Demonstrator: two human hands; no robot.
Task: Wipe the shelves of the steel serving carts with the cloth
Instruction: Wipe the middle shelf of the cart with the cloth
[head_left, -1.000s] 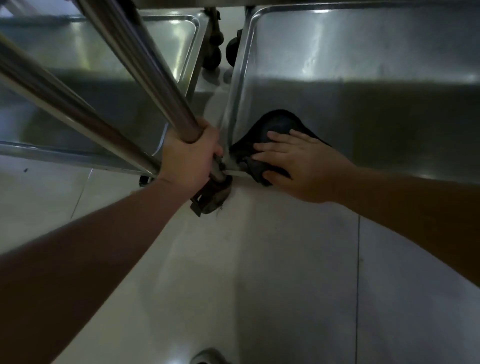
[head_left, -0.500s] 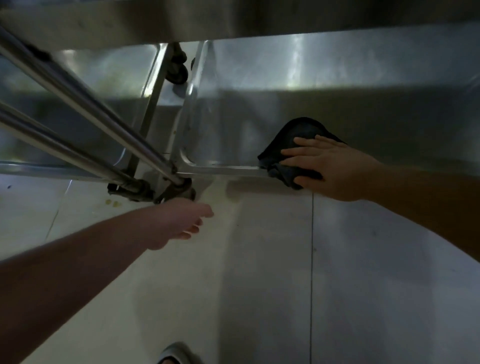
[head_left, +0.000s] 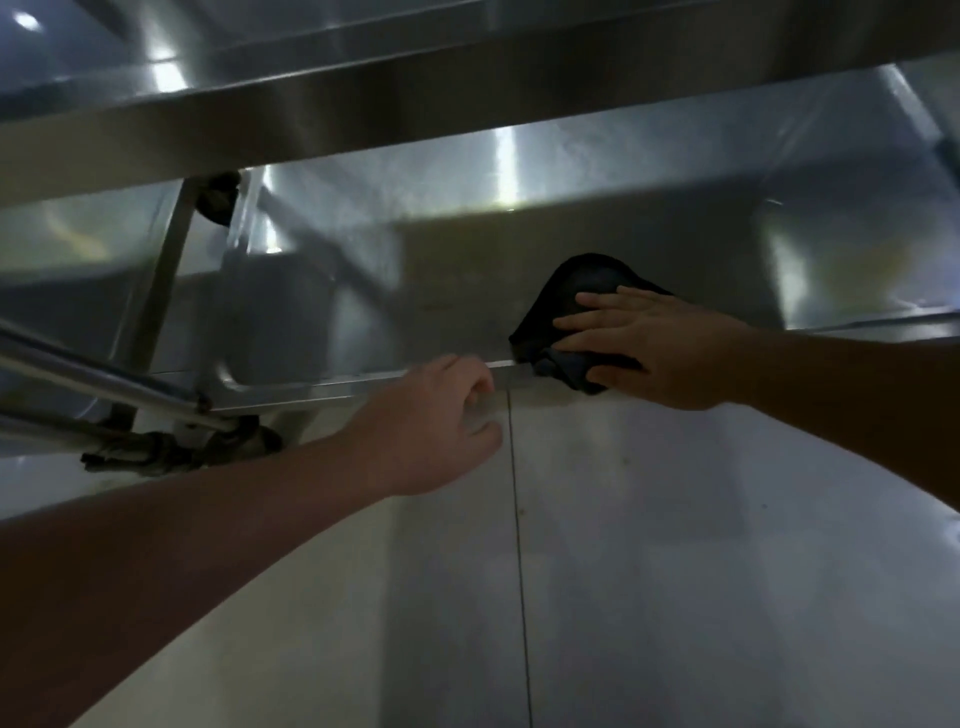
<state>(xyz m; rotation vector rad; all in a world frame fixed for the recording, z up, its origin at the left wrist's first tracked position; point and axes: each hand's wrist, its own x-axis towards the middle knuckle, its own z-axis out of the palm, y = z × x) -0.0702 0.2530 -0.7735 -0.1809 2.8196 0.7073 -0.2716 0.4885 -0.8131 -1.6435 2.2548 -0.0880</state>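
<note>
The dark, crumpled cloth lies on the low, brushed-steel cart shelf, bunched over its raised front rim; the right hand presses it flat with straight, spread fingers; bare metal stretches left to the shelf's rounded corner. The left hand, fingers loosely curled and holding nothing, hangs just before that rim; above runs the upper steel shelf's edge; below, pale glossy floor tiles; a dark caster sits at left.

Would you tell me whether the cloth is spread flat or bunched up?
Bunched up: the cloth humps into dark folds under the right hand at the shelf's front rim.
</note>
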